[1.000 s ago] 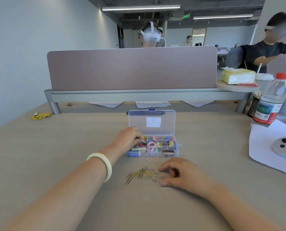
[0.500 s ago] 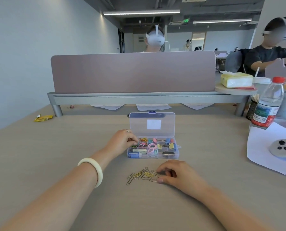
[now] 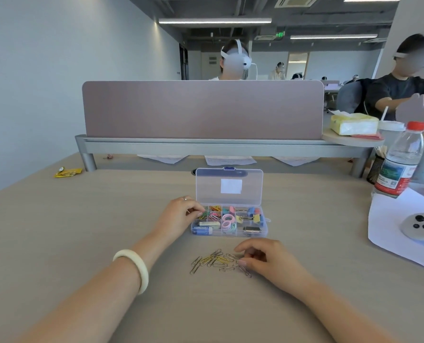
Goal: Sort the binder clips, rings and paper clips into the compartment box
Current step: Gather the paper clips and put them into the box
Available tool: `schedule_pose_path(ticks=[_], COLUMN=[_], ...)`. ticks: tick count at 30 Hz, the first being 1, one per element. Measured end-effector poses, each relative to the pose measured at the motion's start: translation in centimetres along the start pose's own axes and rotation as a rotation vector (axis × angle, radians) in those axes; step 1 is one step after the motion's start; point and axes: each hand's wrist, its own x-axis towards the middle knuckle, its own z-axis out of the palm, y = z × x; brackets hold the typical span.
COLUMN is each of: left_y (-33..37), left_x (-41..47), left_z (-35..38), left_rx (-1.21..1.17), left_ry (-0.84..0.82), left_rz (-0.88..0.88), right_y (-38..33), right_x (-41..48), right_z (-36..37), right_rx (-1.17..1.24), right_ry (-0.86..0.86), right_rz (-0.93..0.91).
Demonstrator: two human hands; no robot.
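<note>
Head camera: your box [image 3: 230, 234] sits in the middle of the tabletop [image 3: 82, 231], well in from every edge, with its clear lid [image 3: 229, 186] standing open on the far side. In its far left compartment lie coloured paper clips [image 3: 212, 214]. The middle compartments hold pastel rings [image 3: 228, 222], and the far right one holds binder clips [image 3: 251, 216]. A dark clip [image 3: 251, 229] lies in the near right compartment, and a white and a blue item [image 3: 206, 227] fill the near left one; what they are is not clear.

Your left hand [image 3: 181, 214], with a white bracelet [image 3: 134, 268] on its wrist, is at the box's far left corner. Its fingers [image 3: 197, 211] are curled and bunched over the coloured paper clips. You cannot tell whether they are pinching a clip.

Loose paper clips [image 3: 213, 262], silver and yellow, lie in a small heap between the box and the near edge of the tabletop. Your right hand [image 3: 267, 261] rests at the right end of that heap, fingers curled, thumb tip touching a silver clip. Whether it actually grips one cannot be made out.

Toward the right edge lies a white sheet [image 3: 391, 219] with a grey round gadget [image 3: 421, 226] on it, and a water bottle [image 3: 399, 164] stands at the sheet's far corner. A yellow wrapper [image 3: 67, 172] lies near the far left corner. Along the far edge stands a divider panel [image 3: 201, 110], and a pack of tissues [image 3: 353, 123] sits on a small shelf at its right end.
</note>
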Motion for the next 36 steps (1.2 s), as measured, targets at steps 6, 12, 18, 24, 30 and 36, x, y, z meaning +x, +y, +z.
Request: schedule_pose_path(ticks=[6,12,18,24,30,36], left_y=[0.8,0.0,0.6,0.6,1.2,1.9], left_x=[-4.0,-6.0,-6.0,-6.3,-5.8,-5.8], left_z=[-2.4,-2.3,-0.5,-0.8,0.0,0.2], left_rx=[-0.098,-0.036,-0.107,-0.048,0.002,0.001], left_ry=[-0.414,-0.509,-0.415,-0.397,-0.394,-0.424], left_rz=[-0.006,0.014,0.047,0.037,0.068,0.122], right_y=[0.5,0.7,-0.1,0.0,-0.5,-0.8], right_x=[-0.1,0.2,1.1,0.8,1.5,1.5], right_z=[-1.0,-0.3,1.5,1.0,2.0,2.8], right_rx=[-0.115,-0.214,-0.235,-0.279,-0.402,-0.35], right_ry=[-0.077,-0.031,0.005,-0.039,-0.069,0.013], right_rz=[-0.027,-0.043,-0.095,-0.028,-0.121,-0.19])
